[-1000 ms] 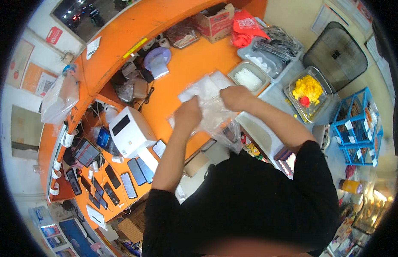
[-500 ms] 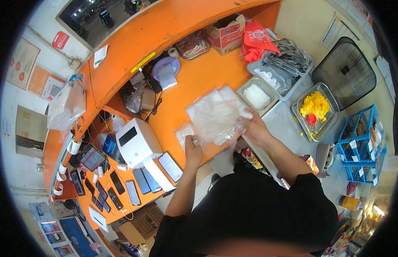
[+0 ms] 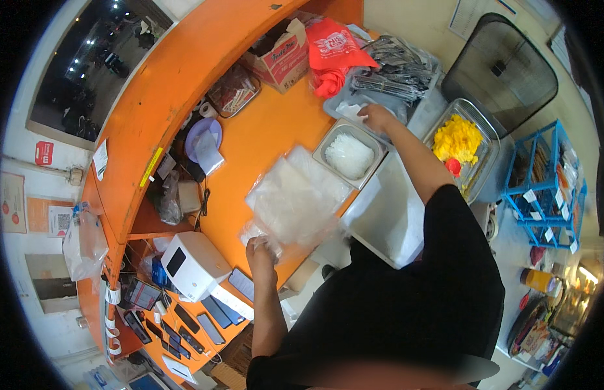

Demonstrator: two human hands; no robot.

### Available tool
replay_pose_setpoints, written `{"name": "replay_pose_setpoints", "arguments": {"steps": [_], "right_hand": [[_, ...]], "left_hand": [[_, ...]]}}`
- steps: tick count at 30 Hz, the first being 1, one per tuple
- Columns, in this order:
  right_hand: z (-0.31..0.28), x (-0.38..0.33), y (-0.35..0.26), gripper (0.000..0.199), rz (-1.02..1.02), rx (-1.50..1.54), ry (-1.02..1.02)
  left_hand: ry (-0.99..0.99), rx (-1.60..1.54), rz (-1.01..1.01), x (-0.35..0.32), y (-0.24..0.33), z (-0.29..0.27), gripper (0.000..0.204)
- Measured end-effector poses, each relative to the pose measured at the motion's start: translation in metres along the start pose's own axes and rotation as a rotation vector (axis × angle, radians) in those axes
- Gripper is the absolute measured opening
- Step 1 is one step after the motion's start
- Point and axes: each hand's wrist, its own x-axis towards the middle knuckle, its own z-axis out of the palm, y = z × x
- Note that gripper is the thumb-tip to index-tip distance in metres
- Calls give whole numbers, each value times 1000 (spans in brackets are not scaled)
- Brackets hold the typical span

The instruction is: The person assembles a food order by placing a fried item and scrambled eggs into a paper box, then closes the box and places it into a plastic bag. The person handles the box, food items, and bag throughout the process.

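Observation:
My left hand (image 3: 261, 252) is closed on the near corner of a clear plastic bag (image 3: 290, 208), which lies over a stack of whitish plastic sheets or bags on the orange counter. My right hand (image 3: 378, 119) reaches to the near side of a grey plastic tray (image 3: 413, 104). Its fingers are bent together at some small white pieces (image 3: 351, 110) there; what they grip is too small to tell. Just below that hand sits a metal container (image 3: 349, 153) of white shredded or crystal-like stuff. Dark wrapped cutlery-like bundles (image 3: 393, 65) fill the tray's far part.
To the right, a glass dish (image 3: 489, 170) holds yellow food and a red scoop, with a dark mesh cover (image 3: 500, 68) behind. Blue wire baskets (image 3: 542, 188) stand further right. A white printer-like box (image 3: 194, 266) and several phones (image 3: 187, 318) occupy the left counter.
My right hand has let go of the plastic bag and moved away, up to the grey tray. The left hand keeps its hold. The head view has shifted, revealing a white surface beside the metal container.

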Motion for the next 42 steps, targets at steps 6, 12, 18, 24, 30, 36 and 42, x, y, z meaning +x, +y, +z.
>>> {"name": "replay_pose_setpoints", "arguments": {"steps": [6,12,18,24,30,36,42], "right_hand": [[18,25,20,32,5,-172,-323],[-38,14,13,19,65,-279,57],[-138,-86,-103,20,71,402,725],[-63,-232,-256,37,-266,435,-230],[-73,-271,-247,48,-118,69,-831],[-206,-419,-188,61,198,485,-265],[-118,-505,-109,102,-384,-694,-388]], "left_hand": [[57,43,17,-13,12,12,16],[102,306,112,-21,33,26,26],[-29,135,108,-13,50,73,44],[-396,-256,-119,-51,56,97,55],[-421,187,-19,-87,24,101,57],[-584,-157,-293,-91,-9,121,60],[-760,-120,-209,-111,18,144,62]]}}
